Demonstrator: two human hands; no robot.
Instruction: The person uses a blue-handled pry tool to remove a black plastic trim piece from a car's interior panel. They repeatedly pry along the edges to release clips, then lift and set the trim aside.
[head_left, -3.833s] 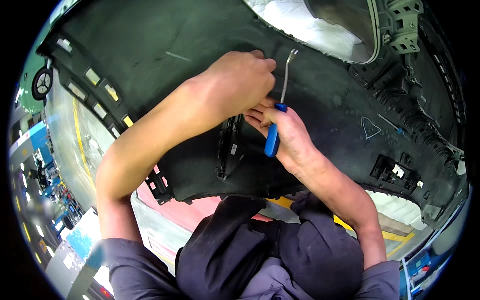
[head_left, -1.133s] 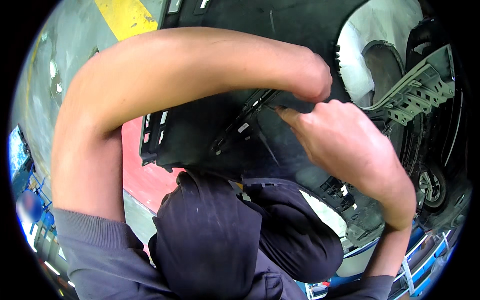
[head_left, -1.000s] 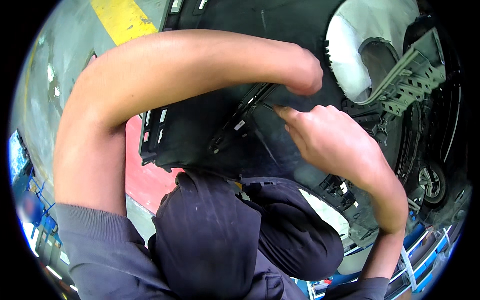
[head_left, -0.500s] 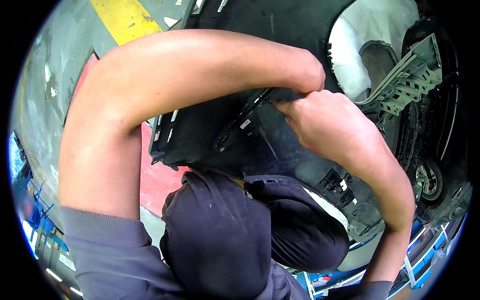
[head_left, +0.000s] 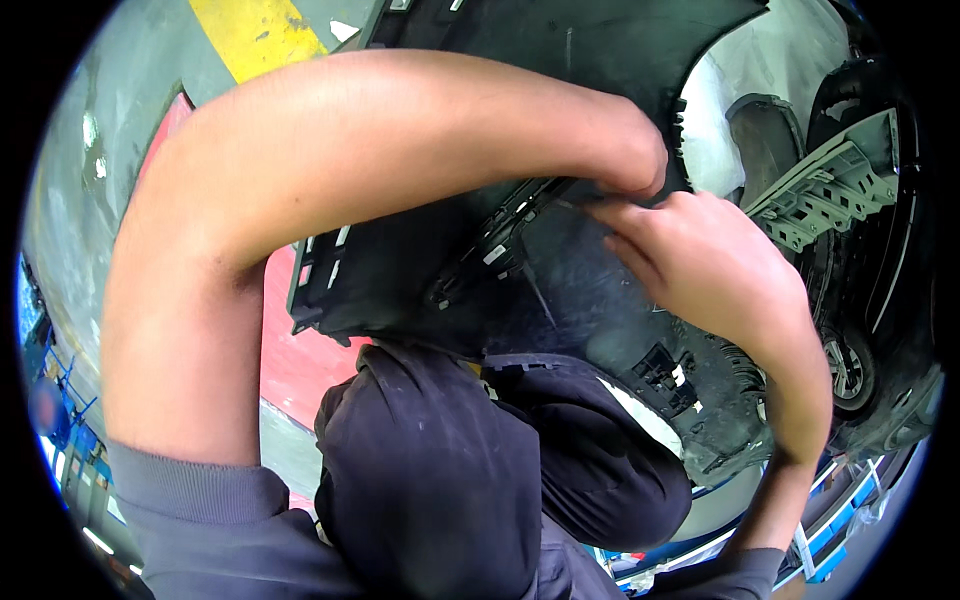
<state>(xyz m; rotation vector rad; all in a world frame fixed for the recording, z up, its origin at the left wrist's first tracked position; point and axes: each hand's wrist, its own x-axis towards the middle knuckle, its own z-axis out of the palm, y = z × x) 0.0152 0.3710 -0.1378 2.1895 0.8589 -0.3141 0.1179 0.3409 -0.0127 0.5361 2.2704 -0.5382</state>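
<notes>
A large black moulded plastic panel (head_left: 540, 90) lies beneath my hands, with a narrow ribbed strip (head_left: 470, 260) running diagonally across it. My left hand (head_left: 625, 155) is bent into a fist at the panel, above the strip's upper end, its fingertips and whatever they hold hidden. Just below it, my right hand (head_left: 690, 260) has curled fingers, the index reaching toward the strip at a thin piece too small to name.
A large opening with white padding (head_left: 710, 120) and a perforated bracket (head_left: 830, 185) are at upper right, beside a black car with a wheel (head_left: 850, 370). A yellow floor stripe (head_left: 250, 30), a red floor area (head_left: 290, 380) and blue racks (head_left: 830, 545) surround the panel.
The view has turned since the oldest frame, where my right hand held a blue-handled tool, now out of sight. In the last second my right hand has shifted slightly right.
</notes>
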